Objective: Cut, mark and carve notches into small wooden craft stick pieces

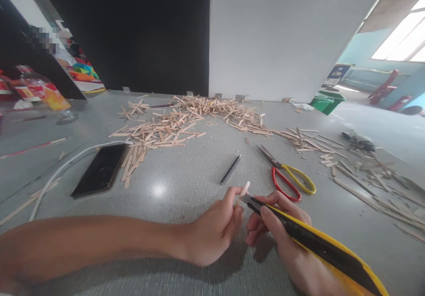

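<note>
Between the fingertips of my left hand [215,229] is a small pale wooden stick [245,188], its rounded end pointing up and away. My right hand [282,229] is closed around a yellow and black utility knife [318,238]. The knife's short blade meets the stick beside my left fingertips. A slim dark pen-like rod [230,169] lies just beyond my hands. Farther right rest scissors [288,176] with one red and one yellow handle, their blades slightly apart.
Heaped wooden sticks [166,127] spread along the foot of a black and white panel [265,34]. At left lie a phone [101,169] and a white cable [63,167]; a bottle [55,94] stands behind. Long strips and scraps [375,194] cover the right side.
</note>
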A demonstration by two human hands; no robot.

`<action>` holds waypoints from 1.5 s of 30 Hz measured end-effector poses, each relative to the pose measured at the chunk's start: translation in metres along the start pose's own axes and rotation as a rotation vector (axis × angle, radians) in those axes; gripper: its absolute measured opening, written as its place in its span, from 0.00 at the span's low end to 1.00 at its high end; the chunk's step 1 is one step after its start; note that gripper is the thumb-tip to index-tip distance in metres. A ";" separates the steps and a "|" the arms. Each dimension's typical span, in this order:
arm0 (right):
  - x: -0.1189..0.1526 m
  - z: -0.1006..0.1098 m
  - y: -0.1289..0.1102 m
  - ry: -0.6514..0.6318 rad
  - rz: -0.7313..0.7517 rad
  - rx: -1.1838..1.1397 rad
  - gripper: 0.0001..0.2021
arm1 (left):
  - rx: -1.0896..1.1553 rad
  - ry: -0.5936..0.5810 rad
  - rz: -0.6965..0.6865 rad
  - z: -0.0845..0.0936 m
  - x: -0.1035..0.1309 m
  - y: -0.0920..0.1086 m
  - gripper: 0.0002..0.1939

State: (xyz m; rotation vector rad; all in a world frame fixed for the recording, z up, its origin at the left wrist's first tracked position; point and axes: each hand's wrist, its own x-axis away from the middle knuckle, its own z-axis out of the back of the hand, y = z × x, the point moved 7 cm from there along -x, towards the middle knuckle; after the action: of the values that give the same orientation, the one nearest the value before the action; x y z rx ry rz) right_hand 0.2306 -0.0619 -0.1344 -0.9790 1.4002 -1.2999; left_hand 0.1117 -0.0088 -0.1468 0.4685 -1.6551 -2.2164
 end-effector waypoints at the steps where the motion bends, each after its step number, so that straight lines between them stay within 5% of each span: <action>1: 0.001 -0.001 0.004 -0.018 -0.025 -0.042 0.13 | 0.013 -0.009 -0.002 -0.001 0.000 0.001 0.21; 6: 0.002 0.001 0.014 -0.020 -0.016 -0.103 0.11 | 0.029 -0.044 -0.010 0.002 -0.003 0.008 0.26; 13: -0.004 0.009 0.013 0.045 0.018 -0.072 0.12 | 0.023 0.072 0.225 0.018 -0.004 -0.002 0.26; 18: -0.002 0.010 0.016 0.051 -0.023 -0.045 0.13 | -0.007 0.048 0.310 0.018 -0.004 -0.012 0.22; 26: -0.002 0.003 0.006 0.125 0.022 -0.021 0.15 | -0.099 0.115 0.230 0.015 0.001 -0.013 0.21; 35: -0.003 0.001 0.013 0.067 -0.123 -0.095 0.17 | -0.128 0.131 0.204 0.014 -0.003 -0.013 0.22; 45: -0.004 -0.002 0.011 0.071 -0.005 -0.127 0.14 | -0.050 0.125 0.229 0.016 -0.003 -0.009 0.25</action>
State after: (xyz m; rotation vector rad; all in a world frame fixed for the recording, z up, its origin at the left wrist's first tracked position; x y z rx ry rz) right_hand 0.2303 -0.0566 -0.1448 -1.0302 1.5515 -1.2728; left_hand 0.1067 0.0087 -0.1507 0.3752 -1.5048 -2.0147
